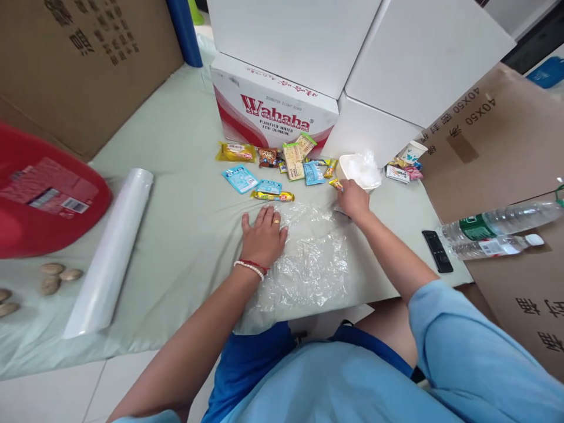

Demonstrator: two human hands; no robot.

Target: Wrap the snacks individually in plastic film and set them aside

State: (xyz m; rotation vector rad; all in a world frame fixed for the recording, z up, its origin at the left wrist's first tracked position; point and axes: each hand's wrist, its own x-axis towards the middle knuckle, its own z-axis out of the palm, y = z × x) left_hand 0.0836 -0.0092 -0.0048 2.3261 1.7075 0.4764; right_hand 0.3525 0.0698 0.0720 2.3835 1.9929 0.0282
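Note:
My left hand (263,234) lies flat with fingers spread on the left edge of a crinkled clear plastic sheet (311,264) spread over the pale green cloth (185,176). My right hand (353,198) rests closed at the sheet's far right corner, next to a small orange snack packet (335,184); whether it pinches the sheet or the packet is hidden. Just beyond it stands a white bowl (359,170) lined with plastic film. Several snack packets (273,167) lie in a cluster behind the sheet.
A roll of clear film (110,252) lies to the left, a red basin (44,200) beyond it, some shells (53,276) nearby. Wahaha carton (273,108) and white boxes (396,64) stand behind. Remote (437,251) and water bottles (497,229) lie right, by cardboard boxes.

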